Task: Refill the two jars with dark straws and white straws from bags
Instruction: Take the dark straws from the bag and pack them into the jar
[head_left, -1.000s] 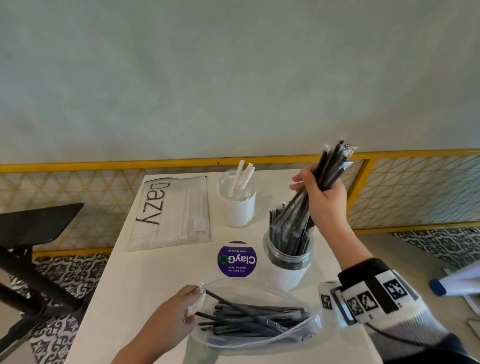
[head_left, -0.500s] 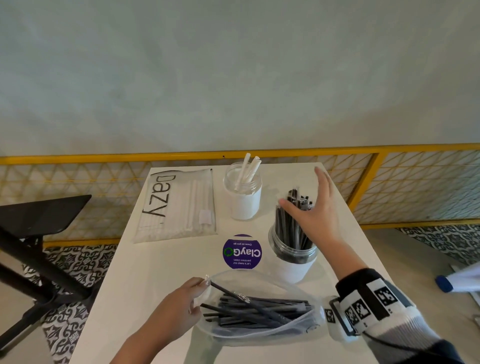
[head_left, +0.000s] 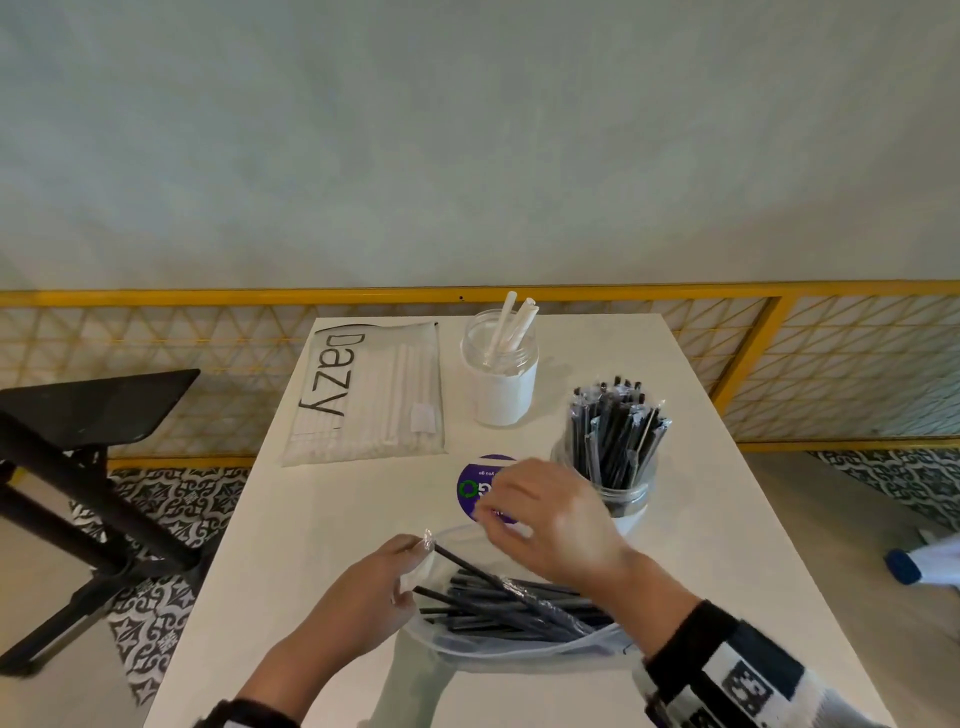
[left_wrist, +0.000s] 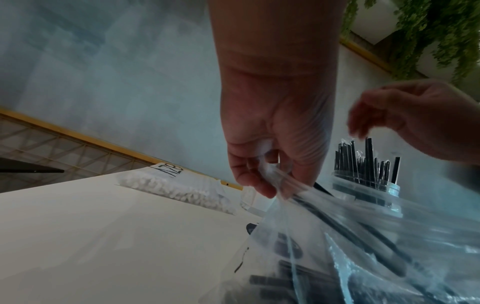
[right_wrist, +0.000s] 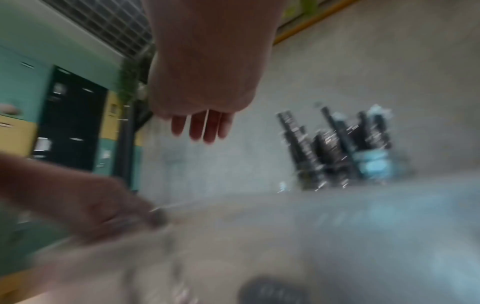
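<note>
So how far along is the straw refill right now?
Partly done: the dark straw jar looks packed. The left hand pinches the clear bag open while the empty right hand reaches over its remaining dark straws. The white straw jar holds few; the Dazy bag lies untouched.

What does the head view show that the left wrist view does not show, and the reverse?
Only the head view shows the jar with white straws, the purple sticker and the whole table.

Only the left wrist view shows, from close, the fingers of the left hand pinching the edge of the clear bag, and green plants high up.

Both show the jar of dark straws, the Dazy bag of white straws, and the right hand empty above the clear bag.
</note>
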